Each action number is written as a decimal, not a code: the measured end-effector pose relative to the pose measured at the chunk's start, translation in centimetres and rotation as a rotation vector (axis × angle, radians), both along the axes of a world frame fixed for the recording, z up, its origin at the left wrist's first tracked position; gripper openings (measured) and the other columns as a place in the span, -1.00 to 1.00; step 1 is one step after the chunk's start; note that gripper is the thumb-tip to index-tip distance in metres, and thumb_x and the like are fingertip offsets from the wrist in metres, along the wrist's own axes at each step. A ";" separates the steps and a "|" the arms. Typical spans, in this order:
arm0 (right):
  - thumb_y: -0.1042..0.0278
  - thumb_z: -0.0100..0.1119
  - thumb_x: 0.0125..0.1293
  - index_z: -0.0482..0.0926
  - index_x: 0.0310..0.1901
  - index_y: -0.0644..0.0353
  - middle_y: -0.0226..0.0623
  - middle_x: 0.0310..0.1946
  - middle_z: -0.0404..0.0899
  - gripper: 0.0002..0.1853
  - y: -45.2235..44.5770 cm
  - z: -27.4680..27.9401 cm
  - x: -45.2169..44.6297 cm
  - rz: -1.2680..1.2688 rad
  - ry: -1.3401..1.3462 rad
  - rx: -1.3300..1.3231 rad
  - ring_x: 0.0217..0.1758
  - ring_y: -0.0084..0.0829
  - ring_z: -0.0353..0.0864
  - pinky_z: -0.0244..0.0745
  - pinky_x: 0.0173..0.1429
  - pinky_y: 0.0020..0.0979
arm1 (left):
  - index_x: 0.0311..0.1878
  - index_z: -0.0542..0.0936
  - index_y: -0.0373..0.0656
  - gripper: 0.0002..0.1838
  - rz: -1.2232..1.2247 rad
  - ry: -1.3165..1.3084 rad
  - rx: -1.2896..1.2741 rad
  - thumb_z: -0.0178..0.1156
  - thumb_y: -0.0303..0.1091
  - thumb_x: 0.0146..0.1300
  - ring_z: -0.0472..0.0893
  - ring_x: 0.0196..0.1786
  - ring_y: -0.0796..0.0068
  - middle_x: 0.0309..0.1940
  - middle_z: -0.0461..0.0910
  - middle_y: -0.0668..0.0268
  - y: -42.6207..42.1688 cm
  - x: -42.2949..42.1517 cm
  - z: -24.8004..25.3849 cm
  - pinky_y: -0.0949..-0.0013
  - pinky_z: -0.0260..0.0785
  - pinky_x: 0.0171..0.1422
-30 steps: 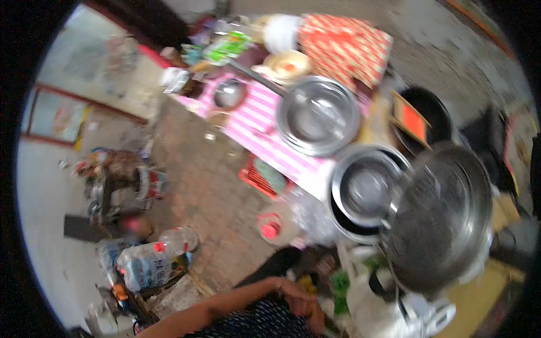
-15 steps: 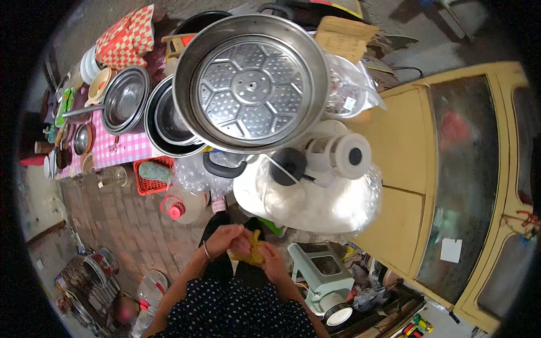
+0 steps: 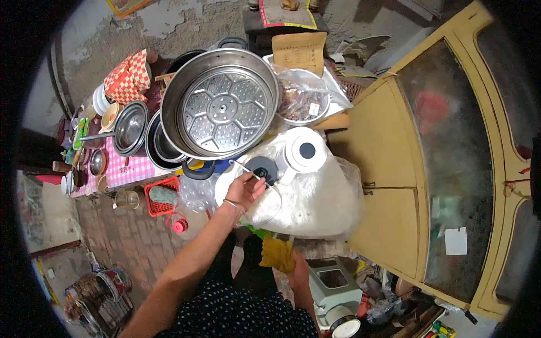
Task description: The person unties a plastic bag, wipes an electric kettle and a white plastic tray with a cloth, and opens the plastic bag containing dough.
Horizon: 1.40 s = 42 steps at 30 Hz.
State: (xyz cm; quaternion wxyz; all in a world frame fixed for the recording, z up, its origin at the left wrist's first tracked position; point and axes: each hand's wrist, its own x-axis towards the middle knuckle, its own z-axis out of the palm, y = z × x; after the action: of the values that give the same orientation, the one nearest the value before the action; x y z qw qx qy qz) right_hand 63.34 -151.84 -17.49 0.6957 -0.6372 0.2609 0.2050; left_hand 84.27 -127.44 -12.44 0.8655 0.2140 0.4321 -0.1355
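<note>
My left hand, with a bangle at the wrist, reaches over the white plastic-covered surface. Its fingers are bent beside a black round lid and a thin white handle; whether they grip it cannot be made out. Just right of the lid stands a white kettle-like jug. Lower down, my right hand holds a crumpled yellow cloth, which hangs to its left. A large steel steamer pot with a perforated tray lies beyond my left hand.
Steel pans stand on a pink checked cloth at the left. A yellow cabinet is at the right. Below are a red basket and a grey-green machine. A bowl with a plastic bag sits behind the jug.
My hands have moved apart. The left has gone forward to the black lid, while the right keeps the yellow cloth and has shifted right. The view has turned.
</note>
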 end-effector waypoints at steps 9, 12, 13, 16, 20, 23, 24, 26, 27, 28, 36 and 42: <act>0.29 -0.17 0.25 0.41 -0.15 0.28 -0.28 -0.26 0.47 -0.73 -0.7 0.5 1.6 0.050 -0.024 0.028 -0.21 -0.41 0.52 0.48 -0.20 -0.38 | -0.30 0.47 -0.08 -0.88 0.043 -0.097 -0.193 0.07 -0.27 0.17 0.48 -0.50 0.65 -0.50 0.48 0.38 0.6 -2.1 1.1 0.51 0.43 -0.40; 0.26 -0.15 0.26 0.44 -0.19 0.25 -0.31 -0.29 0.47 -0.75 -1.8 0.9 1.6 0.260 -0.302 -0.279 -0.24 -0.45 0.51 0.46 -0.23 -0.42 | -0.32 0.43 -0.09 -0.93 -0.013 -0.215 -0.063 0.03 -0.34 0.20 0.42 -0.59 0.63 -0.55 0.46 0.40 1.2 -4.3 2.0 0.55 0.35 -0.49; 0.26 -0.14 0.26 0.44 -0.21 0.24 -0.32 -0.30 0.47 -0.75 -1.3 2.0 2.6 0.253 -0.327 -0.270 -0.25 -0.46 0.51 0.46 -0.24 -0.42 | -0.32 0.42 -0.08 -0.95 -0.043 -0.152 0.026 0.01 -0.35 0.21 0.41 -0.60 0.65 -0.52 0.47 0.40 1.3 -4.8 4.2 0.61 0.33 -0.54; 0.21 -0.09 0.26 0.45 -0.24 0.25 -0.35 -0.33 0.47 -0.74 0.6 7.2 5.8 -0.203 0.226 0.349 -0.30 -0.48 0.51 0.44 -0.26 -0.45 | -0.29 0.40 -0.11 -0.93 0.027 -0.179 0.010 -0.01 -0.35 0.22 0.41 -0.60 0.66 -0.49 0.48 0.35 3.2 -7.1 5.2 0.62 0.35 -0.54; 0.21 -0.05 0.25 0.45 -0.25 0.28 -0.35 -0.34 0.47 -0.73 1.4 6.8 6.7 -0.176 0.286 0.374 -0.32 -0.50 0.51 0.42 -0.25 -0.46 | -0.26 0.37 -0.19 -0.90 0.265 -0.137 -0.260 -0.07 -0.37 0.26 0.45 -0.53 0.64 -0.46 0.49 0.29 5.9 -9.8 5.0 0.61 0.43 -0.40; 0.26 -0.01 0.23 0.48 -0.27 0.32 -0.34 -0.33 0.49 -0.75 2.1 6.2 7.4 -0.056 0.290 0.292 -0.32 -0.51 0.51 0.40 -0.23 -0.48 | -0.27 0.39 -0.22 -0.88 0.403 -0.178 -0.267 -0.07 -0.37 0.26 0.47 -0.49 0.61 -0.44 0.49 0.30 7.5 -10.7 5.0 0.61 0.44 -0.36; 0.29 0.00 0.22 0.49 -0.27 0.33 -0.33 -0.32 0.50 -0.76 2.4 6.3 7.6 0.007 0.301 0.259 -0.33 -0.51 0.51 0.40 -0.22 -0.49 | -0.27 0.40 -0.23 -0.87 0.471 -0.196 -0.271 -0.07 -0.37 0.26 0.47 -0.48 0.59 -0.42 0.48 0.31 8.2 -11.2 5.0 0.61 0.44 -0.33; 0.31 0.01 0.21 0.50 -0.27 0.34 -0.32 -0.32 0.51 -0.77 2.9 5.9 7.4 0.081 0.316 0.222 -0.33 -0.51 0.51 0.40 -0.22 -0.50 | -0.25 0.41 -0.23 -0.86 0.513 -0.252 -0.282 -0.07 -0.36 0.26 0.49 -0.43 0.56 -0.40 0.48 0.32 9.8 -12.6 2.6 0.57 0.44 -0.31; 0.32 0.02 0.21 0.50 -0.27 0.35 -0.31 -0.31 0.51 -0.77 3.1 5.0 7.3 0.100 0.311 0.192 -0.32 -0.51 0.51 0.39 -0.21 -0.51 | -0.25 0.41 -0.23 -0.86 0.539 -0.260 -0.297 -0.07 -0.37 0.26 0.49 -0.41 0.55 -0.40 0.48 0.32 10.2 -13.3 1.9 0.56 0.43 -0.30; 0.33 0.02 0.20 0.50 -0.26 0.36 -0.31 -0.30 0.51 -0.77 3.7 5.2 7.4 0.117 0.312 0.160 -0.31 -0.51 0.51 0.39 -0.21 -0.51 | -0.24 0.41 -0.22 -0.87 0.564 -0.263 -0.312 -0.08 -0.38 0.26 0.49 -0.38 0.55 -0.40 0.48 0.33 10.2 -13.8 2.2 0.54 0.42 -0.29; 0.37 0.00 0.19 0.49 -0.25 0.34 -0.32 -0.31 0.51 -0.79 4.3 3.6 6.7 0.242 0.273 0.170 -0.25 -0.50 0.51 0.40 -0.19 -0.51 | -0.17 0.40 -0.18 -0.84 0.661 -0.351 -0.111 -0.10 -0.34 0.28 0.46 -0.30 0.56 -0.40 0.44 0.38 10.9 -19.8 4.5 0.45 0.40 -0.13; 0.36 -0.07 0.20 0.34 0.01 0.27 -0.22 -0.17 0.45 -0.66 5.5 10.6 12.0 0.146 0.222 0.287 -0.19 -0.39 0.51 0.51 -0.21 -0.34 | -0.15 0.43 -0.10 -0.80 0.670 -0.395 -0.133 -0.15 -0.27 0.30 0.48 -0.07 0.45 -0.18 0.50 0.40 11.0 -20.8 6.0 0.29 0.38 0.03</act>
State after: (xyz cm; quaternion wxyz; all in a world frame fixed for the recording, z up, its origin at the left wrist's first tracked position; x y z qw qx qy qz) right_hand 75.34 -146.39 -6.91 0.7294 -0.5224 0.2571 0.3591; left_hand 63.48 -116.48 -6.46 0.9403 0.0264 0.2936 0.1703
